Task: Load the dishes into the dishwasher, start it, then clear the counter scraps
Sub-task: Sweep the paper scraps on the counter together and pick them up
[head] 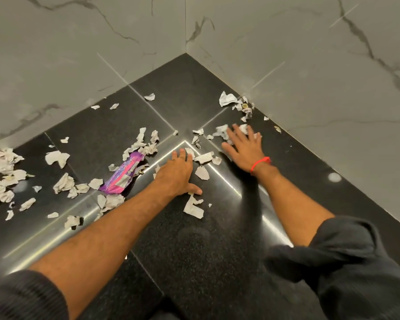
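1. Left hand lies palm down on the black counter, fingers straight and spread, holding nothing.
2. Thumb of that hand points right, its tip touching a small torn scrap; a larger crumpled scrap lies just below the thumb.
3. Left fingertips touch a few paper scraps at the bright seam where the counter slabs meet.
4. Right hand also flat and relaxed, fingers splayed, nothing grasped; slightly motion-blurred.
5. Right fingertips lie over a cluster of white scraps just ahead of them, toward the corner.
6. Red string band on the right wrist; dark sleeves pushed up on both forearms.
7. Purple wrapper lies left of the left hand, near but apart from it, scraps all around it.
8. Scrap pile well left of the left hand, at the frame edge.
9. Another scrap heap beyond the right hand, against the marble wall, with bits of yellowish debris in it; cannot tell what those are.
10. Loose single scraps are scattered between the two hands and farther back toward the wall corner.
11. Dishwasher and dishes out of frame.
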A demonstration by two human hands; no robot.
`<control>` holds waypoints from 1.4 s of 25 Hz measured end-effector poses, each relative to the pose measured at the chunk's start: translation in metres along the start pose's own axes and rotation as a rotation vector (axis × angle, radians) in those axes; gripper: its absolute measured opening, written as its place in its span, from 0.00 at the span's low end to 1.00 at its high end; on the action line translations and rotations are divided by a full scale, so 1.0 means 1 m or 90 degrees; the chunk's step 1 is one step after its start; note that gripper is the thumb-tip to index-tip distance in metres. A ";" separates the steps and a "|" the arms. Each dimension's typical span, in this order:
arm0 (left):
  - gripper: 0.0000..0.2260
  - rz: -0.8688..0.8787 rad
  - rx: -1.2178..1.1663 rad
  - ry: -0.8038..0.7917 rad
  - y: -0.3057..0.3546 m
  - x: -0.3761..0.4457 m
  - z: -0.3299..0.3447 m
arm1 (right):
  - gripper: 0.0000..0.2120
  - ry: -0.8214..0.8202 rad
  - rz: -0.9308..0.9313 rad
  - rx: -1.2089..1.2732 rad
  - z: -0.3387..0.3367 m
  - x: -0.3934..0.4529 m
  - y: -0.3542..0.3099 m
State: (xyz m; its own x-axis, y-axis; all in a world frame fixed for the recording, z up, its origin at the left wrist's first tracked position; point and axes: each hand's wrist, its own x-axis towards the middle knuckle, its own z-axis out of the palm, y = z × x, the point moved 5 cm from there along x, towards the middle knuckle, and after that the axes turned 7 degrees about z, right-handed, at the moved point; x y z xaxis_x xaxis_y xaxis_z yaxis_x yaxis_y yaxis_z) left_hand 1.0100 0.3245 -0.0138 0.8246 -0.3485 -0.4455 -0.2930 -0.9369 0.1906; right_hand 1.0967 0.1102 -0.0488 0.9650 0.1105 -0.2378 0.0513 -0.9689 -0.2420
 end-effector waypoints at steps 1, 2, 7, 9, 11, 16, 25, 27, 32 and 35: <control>0.57 -0.001 0.000 -0.003 0.000 0.000 0.000 | 0.27 0.022 -0.054 0.020 0.008 -0.013 -0.028; 0.57 -0.001 0.000 -0.008 0.001 -0.001 0.001 | 0.25 0.057 -0.099 0.056 0.012 -0.026 -0.050; 0.58 0.008 0.006 -0.015 0.000 0.003 0.006 | 0.20 0.264 -0.102 0.209 -0.022 0.004 -0.045; 0.58 0.006 0.008 -0.011 0.000 0.007 0.006 | 0.22 0.263 -0.055 0.172 -0.036 0.045 -0.018; 0.58 0.001 0.003 -0.013 0.001 0.008 0.007 | 0.25 0.210 -0.024 0.095 -0.043 0.083 0.003; 0.56 0.000 -0.014 -0.015 -0.001 0.007 0.009 | 0.26 0.052 -0.023 -0.050 -0.025 0.112 -0.008; 0.54 -0.006 -0.025 -0.018 0.003 0.002 0.001 | 0.20 0.029 -0.172 0.370 -0.003 0.010 -0.113; 0.56 -0.006 -0.022 -0.020 0.002 0.003 0.003 | 0.18 0.190 -0.089 0.411 -0.024 0.005 -0.061; 0.58 -0.010 -0.027 -0.023 0.003 0.008 0.003 | 0.30 0.155 0.171 0.150 -0.036 0.003 0.087; 0.58 -0.010 -0.018 -0.025 0.003 0.009 0.004 | 0.26 0.063 0.128 0.108 -0.008 -0.015 0.070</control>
State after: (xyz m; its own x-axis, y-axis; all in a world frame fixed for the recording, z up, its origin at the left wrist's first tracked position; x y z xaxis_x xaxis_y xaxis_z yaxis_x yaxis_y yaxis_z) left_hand 1.0147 0.3179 -0.0211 0.8090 -0.3353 -0.4828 -0.2664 -0.9413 0.2073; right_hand 1.0883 0.0390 -0.0546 0.9721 -0.1110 -0.2068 -0.1804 -0.9170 -0.3557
